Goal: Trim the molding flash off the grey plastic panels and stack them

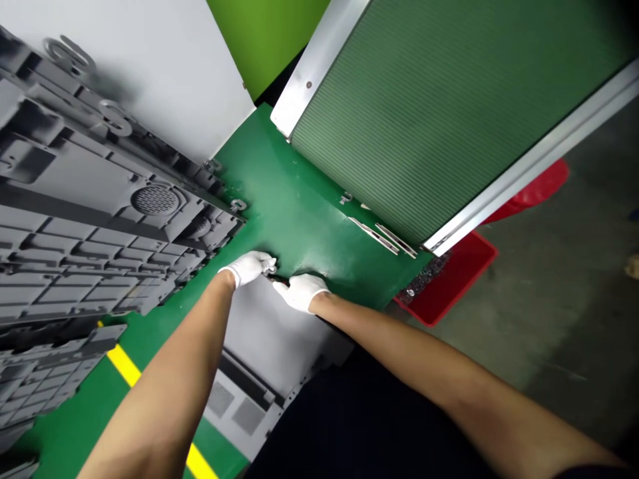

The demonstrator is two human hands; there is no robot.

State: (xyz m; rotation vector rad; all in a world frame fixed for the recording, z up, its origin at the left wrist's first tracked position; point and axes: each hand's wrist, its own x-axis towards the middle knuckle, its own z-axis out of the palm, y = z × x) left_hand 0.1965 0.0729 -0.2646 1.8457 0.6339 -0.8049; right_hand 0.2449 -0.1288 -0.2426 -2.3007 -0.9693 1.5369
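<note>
My left hand (pixel 249 267), in a white glove, is closed with its fingertips around a small grey curled plastic piece (pixel 271 267) at the far edge of a grey plastic panel (pixel 272 326). Close by on the right, my right hand (pixel 304 293), gloved too, is closed around a thin dark tool (pixel 278 281). Its tip points toward the left fingers; its exact kind is hidden by the hand. The panel lies on a green worktop (pixel 299 213), smooth side up, with perforated grille areas at the near end.
Stacked grey moulded panels (pixel 100 219) stand along the left. A ribbed green surface in a metal frame (pixel 304 73) rises at the upper right. Two flat pale strips (pixel 382 238) and grey plastic bits (pixel 238 205) lie on the worktop. A red bin (pixel 449 286) holds small scraps.
</note>
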